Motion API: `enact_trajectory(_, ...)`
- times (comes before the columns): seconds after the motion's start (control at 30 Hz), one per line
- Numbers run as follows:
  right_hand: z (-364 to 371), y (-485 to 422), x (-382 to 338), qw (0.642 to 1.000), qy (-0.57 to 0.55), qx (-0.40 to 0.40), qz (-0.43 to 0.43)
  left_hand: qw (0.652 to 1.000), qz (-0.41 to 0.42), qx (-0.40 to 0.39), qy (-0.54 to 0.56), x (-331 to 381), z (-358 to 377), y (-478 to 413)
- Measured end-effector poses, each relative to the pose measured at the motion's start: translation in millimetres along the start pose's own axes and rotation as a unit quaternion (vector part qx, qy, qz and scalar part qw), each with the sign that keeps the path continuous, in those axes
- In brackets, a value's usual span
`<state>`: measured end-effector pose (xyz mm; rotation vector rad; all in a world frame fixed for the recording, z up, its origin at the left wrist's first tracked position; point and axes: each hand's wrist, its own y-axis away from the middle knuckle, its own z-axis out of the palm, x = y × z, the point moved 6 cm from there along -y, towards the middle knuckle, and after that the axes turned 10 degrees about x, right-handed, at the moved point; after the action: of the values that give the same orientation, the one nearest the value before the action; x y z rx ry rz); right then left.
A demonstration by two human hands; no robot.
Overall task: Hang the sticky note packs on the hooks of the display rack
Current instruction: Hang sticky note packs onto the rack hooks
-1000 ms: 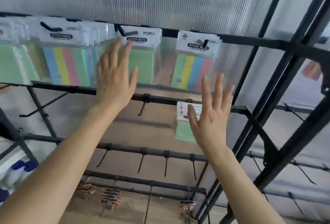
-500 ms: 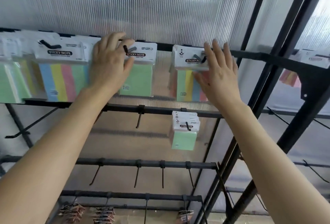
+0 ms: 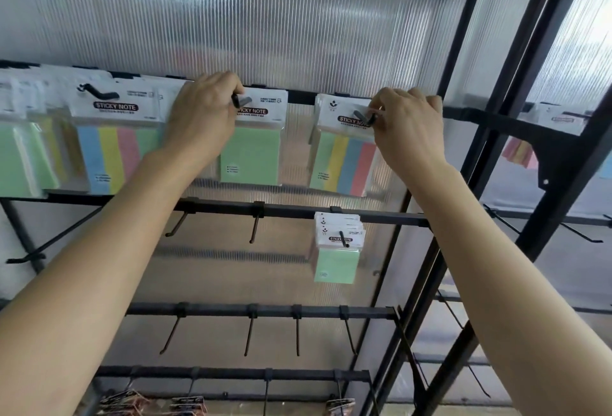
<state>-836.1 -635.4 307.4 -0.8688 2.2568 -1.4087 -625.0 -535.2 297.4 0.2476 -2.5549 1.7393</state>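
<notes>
While your left hand point(image 3: 198, 114) grips the green pack point(image 3: 253, 157) and right hand point(image 3: 409, 127) pinches the striped pack point(image 3: 344, 164), seat both on top-rail hooks point(image 3: 362, 116)

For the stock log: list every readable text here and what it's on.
"STICKY NOTE": left striped pack.
"ICKY NOTE", start behind the left hand: upper green pack.
"STICKY NOT", end hidden: right striped pack.
"STICKY NOTE", crossed by its hook: lower green pack.
Finer print everywhere: too small to read.

Once open, the left hand point(image 3: 202, 114) now grips the green pack point(image 3: 255, 157); the right hand point(image 3: 409, 127) pinches the striped pack point(image 3: 344, 164).
</notes>
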Motion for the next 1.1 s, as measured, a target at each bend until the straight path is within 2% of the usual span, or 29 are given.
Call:
enact_trajectory(0.1, -6, 1, -4, 1.000, -0.005, -0.010, 0.004, 0.999, -0.026, 0.002, 0.030, 3, -7, 5)
enact_trajectory(0.53, -43, 21, -14, 0.998, -0.054, 0.038, 0.023, 0.993, -0.019, 0.001, 0.113, 15, -48, 21)
enact_trajectory(0.83, -70, 22, -17, 0.998, -0.030, 0.052, 0.035, 0.992, -0.008, 0.006, 0.130, 21, -64, 17)
enact_trajectory(0.97, -81, 19, -20, 0.997, -0.029, 0.065, 0.025, 0.994, 0.029, 0.028, 0.098, 27, -71, 16)
enact_trajectory(1.1, -81, 27, -20, 0.996, -0.040, 0.075, 0.003, 0.992, 0.105, 0.046, 0.052, 44, -78, 24)
